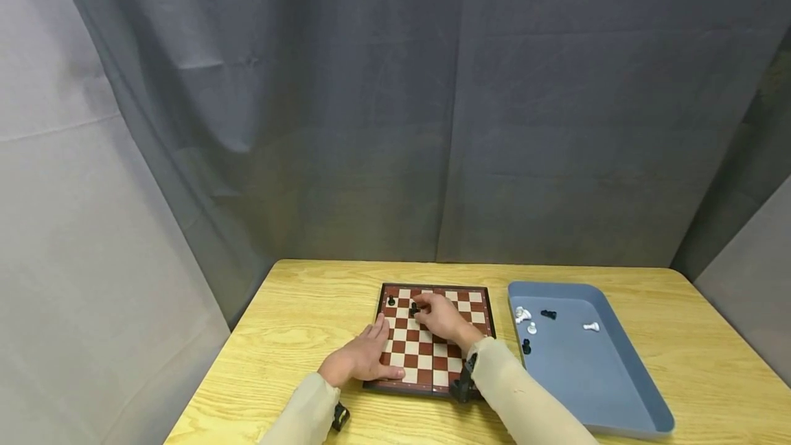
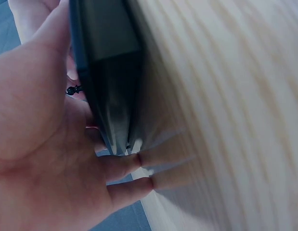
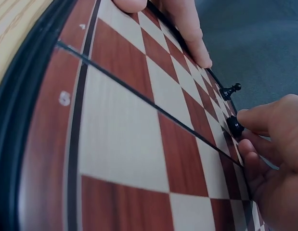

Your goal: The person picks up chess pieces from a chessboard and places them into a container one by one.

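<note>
A red-and-white chessboard lies on the table in the head view. Near its far left corner stands a black pawn. My right hand pinches a second black chess piece between thumb and fingertips, over the far part of the board; in the right wrist view only the dark base of that piece shows. Along the board's left edge, my left hand rests with fingers spread, its thumb lying across the near left corner. The left wrist view shows some of its fingertips touching the tabletop beside the board.
A blue-grey tray sits right of the board. Inside it lie several loose chess pieces, among them a black knight-like piece, a black pawn and a white piece. Grey curtains hang behind the wooden table.
</note>
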Demonstrator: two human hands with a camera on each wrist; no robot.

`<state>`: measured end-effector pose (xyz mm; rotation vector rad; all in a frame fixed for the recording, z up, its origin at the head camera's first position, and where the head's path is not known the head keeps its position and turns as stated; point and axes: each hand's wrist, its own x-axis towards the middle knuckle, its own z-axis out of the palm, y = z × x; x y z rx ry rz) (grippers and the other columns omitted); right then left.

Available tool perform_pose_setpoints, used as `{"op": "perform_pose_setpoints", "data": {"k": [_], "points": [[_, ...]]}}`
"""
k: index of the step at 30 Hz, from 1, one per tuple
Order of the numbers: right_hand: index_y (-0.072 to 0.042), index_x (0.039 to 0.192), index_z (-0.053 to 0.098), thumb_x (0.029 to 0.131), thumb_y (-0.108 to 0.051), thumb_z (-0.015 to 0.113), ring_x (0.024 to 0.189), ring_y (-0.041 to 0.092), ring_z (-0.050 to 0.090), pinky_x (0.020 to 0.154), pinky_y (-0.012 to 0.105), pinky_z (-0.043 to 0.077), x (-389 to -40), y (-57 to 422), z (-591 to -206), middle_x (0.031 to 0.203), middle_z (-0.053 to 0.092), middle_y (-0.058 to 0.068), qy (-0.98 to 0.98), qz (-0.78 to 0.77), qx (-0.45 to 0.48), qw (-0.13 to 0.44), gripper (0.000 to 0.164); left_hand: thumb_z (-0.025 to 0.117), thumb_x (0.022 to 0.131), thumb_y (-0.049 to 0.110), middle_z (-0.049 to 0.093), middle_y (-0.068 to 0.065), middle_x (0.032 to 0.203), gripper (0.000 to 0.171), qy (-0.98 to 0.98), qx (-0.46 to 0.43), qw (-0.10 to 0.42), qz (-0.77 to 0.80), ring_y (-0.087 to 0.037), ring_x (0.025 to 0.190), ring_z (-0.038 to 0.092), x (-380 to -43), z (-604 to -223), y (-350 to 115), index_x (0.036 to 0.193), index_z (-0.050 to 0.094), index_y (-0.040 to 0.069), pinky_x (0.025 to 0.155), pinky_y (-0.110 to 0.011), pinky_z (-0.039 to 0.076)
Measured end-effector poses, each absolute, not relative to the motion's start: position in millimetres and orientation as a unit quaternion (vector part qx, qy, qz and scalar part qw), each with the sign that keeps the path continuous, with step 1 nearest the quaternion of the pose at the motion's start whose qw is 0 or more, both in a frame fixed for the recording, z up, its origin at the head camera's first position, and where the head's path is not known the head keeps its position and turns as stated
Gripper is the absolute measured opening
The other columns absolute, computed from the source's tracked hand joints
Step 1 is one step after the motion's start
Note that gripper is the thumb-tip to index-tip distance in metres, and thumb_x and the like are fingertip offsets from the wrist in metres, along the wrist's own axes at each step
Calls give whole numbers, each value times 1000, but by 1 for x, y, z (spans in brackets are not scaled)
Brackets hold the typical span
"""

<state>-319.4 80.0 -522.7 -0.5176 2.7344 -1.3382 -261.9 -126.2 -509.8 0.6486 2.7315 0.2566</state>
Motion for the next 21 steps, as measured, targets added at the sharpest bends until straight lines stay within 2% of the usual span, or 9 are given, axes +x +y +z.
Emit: {"op": "perform_pose_setpoints", "data": {"k": [6, 15, 21], "points": [[1, 119, 62, 91, -7, 63, 73, 15, 53, 61, 32, 44, -320, 79, -524, 105, 60, 11, 893, -412, -177, 20, 30, 55, 81, 68, 3, -17, 157, 107, 955, 226, 166, 96, -37, 139, 18, -261, -507, -126, 151, 11, -1, 108, -46, 27], [-6, 96, 67, 89, -9, 66, 71, 14, 55, 62, 32, 46, -321, 78, -524, 84, 61, 1, 895, -413, -165, 14, 8, 55, 81, 68, 3, -16, 157, 107, 956, 221, 166, 94, -36, 139, 19, -261, -507, -126, 151, 10, 0, 108, -46, 28], [-7, 95, 66, 89, -11, 66, 70, 13, 53, 61, 31, 45, -318, 80, -524, 83, 60, -1, 891, -424, -164, 18, 7, 55, 81, 68, 3, -15, 157, 108, 957, 217, 167, 95, -36, 140, 18, -260, -508, -126, 152, 10, 1, 108, -46, 28]]}}
